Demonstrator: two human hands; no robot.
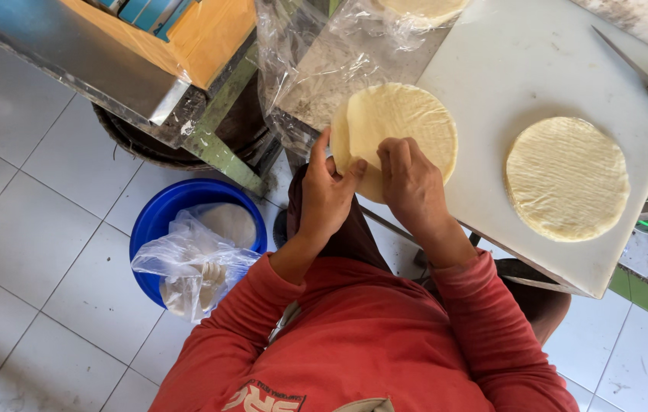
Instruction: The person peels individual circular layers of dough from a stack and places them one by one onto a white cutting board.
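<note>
A person's left hand [329,194] is pinching the near edge of a thin, pale dough round [396,130], thumb and fingers closed on its rim, while the right hand [411,183] is pressing down on the same round, fingers curled over its lower edge; whether that hand is gripping a layer or only holding it flat is hard to tell from this angle. The round, seemingly two sheets slightly offset, is overhanging the near corner of a white cutting board [507,69]. A second dough round [566,177] is lying flat on the board, well apart to the right. A knife [644,76] is resting at the board's far edge. Clear plastic wrap [316,69] is spreading out beside the board. Below on the tiled floor, a blue bucket [157,217] is holding a crumpled plastic bag [190,267].
</note>
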